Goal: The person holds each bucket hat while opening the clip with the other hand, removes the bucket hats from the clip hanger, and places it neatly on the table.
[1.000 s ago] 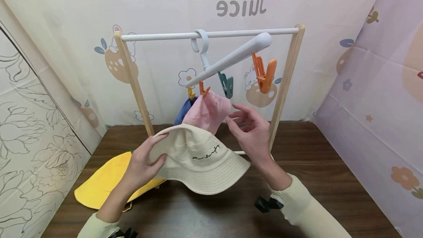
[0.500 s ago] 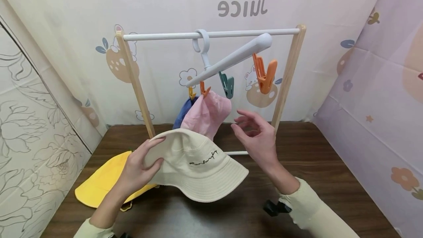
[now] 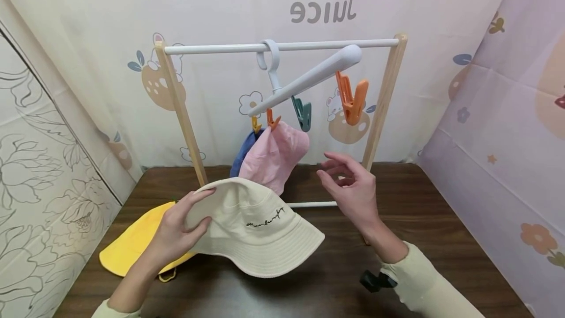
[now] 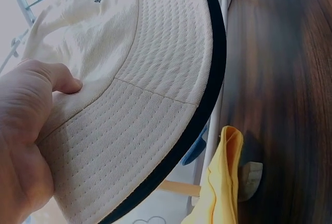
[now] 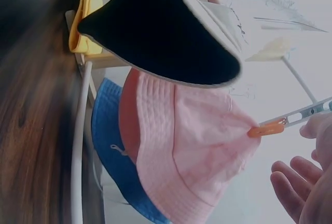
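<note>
Pulled nearer over the worktop (image 3: 441, 210), the cream hat (image 3: 253, 239) is on the near side of the pink hat (image 3: 275, 158). The left hand (image 3: 177, 225) pinches the cream hat's left edge; the right hand (image 3: 354, 188), shifted right, curves loosely, holding nothing. That one-sided grip could let the hat twist or drop.

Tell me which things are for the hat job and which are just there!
Probably for the job:
cream hat in the left hand
pink hat, blue hat
white hanger, clips, rack
yellow hat, maybe

Probably just there:
patterned backdrop
wooden table
</note>
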The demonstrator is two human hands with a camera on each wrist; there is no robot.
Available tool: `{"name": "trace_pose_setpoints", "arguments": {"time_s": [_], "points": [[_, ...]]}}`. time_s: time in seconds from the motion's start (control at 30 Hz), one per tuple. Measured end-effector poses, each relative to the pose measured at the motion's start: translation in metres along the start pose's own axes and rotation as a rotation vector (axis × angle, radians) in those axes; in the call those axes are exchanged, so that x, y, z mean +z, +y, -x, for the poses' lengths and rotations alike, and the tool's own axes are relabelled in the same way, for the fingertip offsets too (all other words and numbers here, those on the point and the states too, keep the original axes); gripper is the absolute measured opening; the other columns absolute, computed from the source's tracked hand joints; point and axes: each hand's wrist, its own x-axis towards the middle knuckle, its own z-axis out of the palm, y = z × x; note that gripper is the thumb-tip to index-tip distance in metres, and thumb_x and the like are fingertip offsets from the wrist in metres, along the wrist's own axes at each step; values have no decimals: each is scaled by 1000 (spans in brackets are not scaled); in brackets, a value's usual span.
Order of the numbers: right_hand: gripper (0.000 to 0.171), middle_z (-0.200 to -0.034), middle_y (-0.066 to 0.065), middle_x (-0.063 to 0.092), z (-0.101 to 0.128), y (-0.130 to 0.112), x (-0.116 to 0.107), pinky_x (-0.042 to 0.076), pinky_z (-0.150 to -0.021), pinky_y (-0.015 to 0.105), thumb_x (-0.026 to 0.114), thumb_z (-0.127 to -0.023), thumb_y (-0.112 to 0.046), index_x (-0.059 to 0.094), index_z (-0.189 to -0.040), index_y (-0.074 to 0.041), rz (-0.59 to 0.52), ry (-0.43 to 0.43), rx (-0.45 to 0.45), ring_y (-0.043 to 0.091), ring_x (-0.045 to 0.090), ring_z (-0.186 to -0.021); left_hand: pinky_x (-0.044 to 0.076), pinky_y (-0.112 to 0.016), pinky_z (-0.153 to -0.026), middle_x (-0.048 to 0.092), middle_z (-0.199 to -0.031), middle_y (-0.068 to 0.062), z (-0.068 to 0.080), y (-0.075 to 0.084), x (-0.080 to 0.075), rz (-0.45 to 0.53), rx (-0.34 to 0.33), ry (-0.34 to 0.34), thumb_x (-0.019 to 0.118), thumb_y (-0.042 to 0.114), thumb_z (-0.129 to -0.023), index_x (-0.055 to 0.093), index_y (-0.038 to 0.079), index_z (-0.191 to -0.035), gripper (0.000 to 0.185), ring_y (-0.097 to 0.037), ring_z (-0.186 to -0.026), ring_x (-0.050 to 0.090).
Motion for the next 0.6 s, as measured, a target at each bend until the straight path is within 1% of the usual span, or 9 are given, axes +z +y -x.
{"name": "trace_pose_setpoints", "arguments": {"time_s": [0.13, 0.37, 0.6], "points": [[42, -110, 20, 84, -1, 1, -3, 61, -75, 11, 89, -92, 2, 79, -132, -4, 14, -1, -14, -12, 74, -90, 50, -5, -103, 76, -140, -17, 3, 0, -4, -7, -27, -18, 86, -22, -77, 66, 6, -150, 80, 1, -123, 67], [41, -109, 23, 84, -2, 5, -8, 61, -74, 11, 88, -91, 4, 80, -130, -4, 19, 1, -51, -12, 73, -90, 49, -4, -104, 77, -137, -16, 5, 3, -6, 5, 5, 2, 86, -25, -73, 67, 7, -150, 86, 5, -123, 67], [43, -113, 22, 83, -2, 11, -9, 61, -77, 11, 89, -90, 6, 80, -131, -4, 26, -5, -89, -12, 74, -95, 47, -3, -108, 76, -145, -12, 7, 1, -8, 14, -11, -18, 85, -24, -74, 66, 8, -153, 87, 10, -133, 63]]}}
